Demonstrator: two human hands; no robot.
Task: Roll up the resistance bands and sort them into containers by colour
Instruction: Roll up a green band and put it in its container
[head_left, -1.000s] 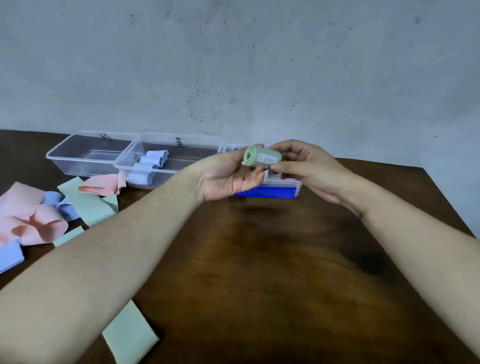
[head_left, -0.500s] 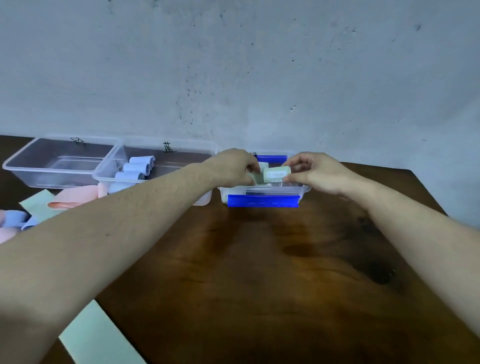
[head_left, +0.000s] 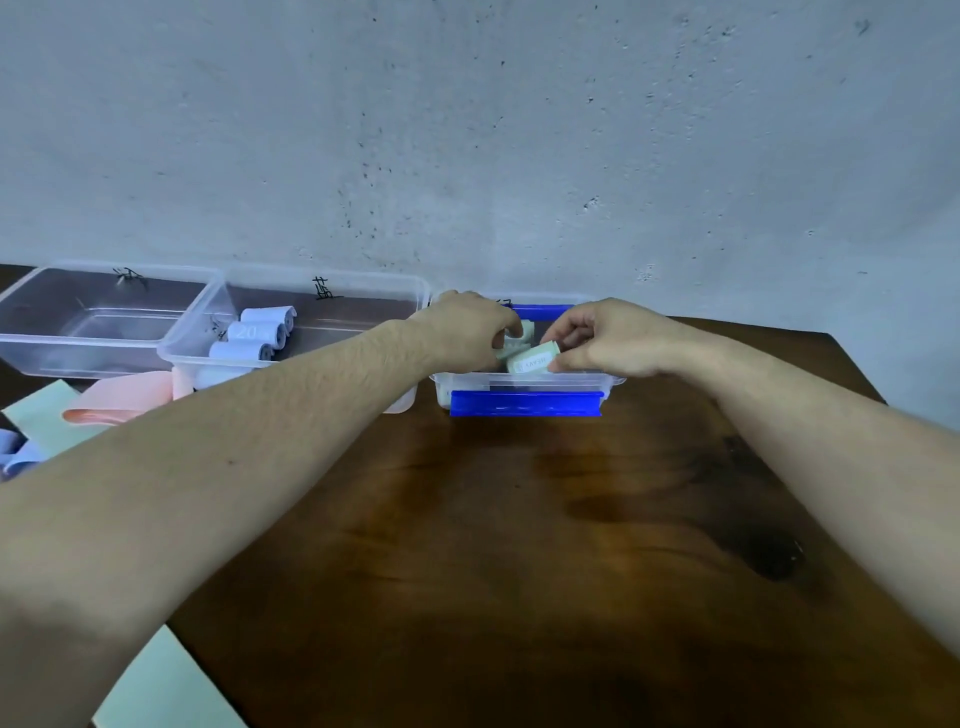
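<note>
**Green roll going into the blue-latched box**

Step in hand, as I judge it: depositing; next move calls for release without the roll springing open.
Clear container (head_left: 104, 332), far left: nothing visible inside; middle container (head_left: 363, 296): three blue rolls (head_left: 249, 332); blue-latched box (head_left: 524, 402): green roll (head_left: 532, 358) over it, pinched by right hand (head_left: 608, 338); left hand (head_left: 467, 332) curled on another green roll (head_left: 514, 340), partly hidden.

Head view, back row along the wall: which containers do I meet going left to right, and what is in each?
Empty clear container → clear container holding blue rolled bands → blue-clipped container, where both hands hold green rolls.
</note>
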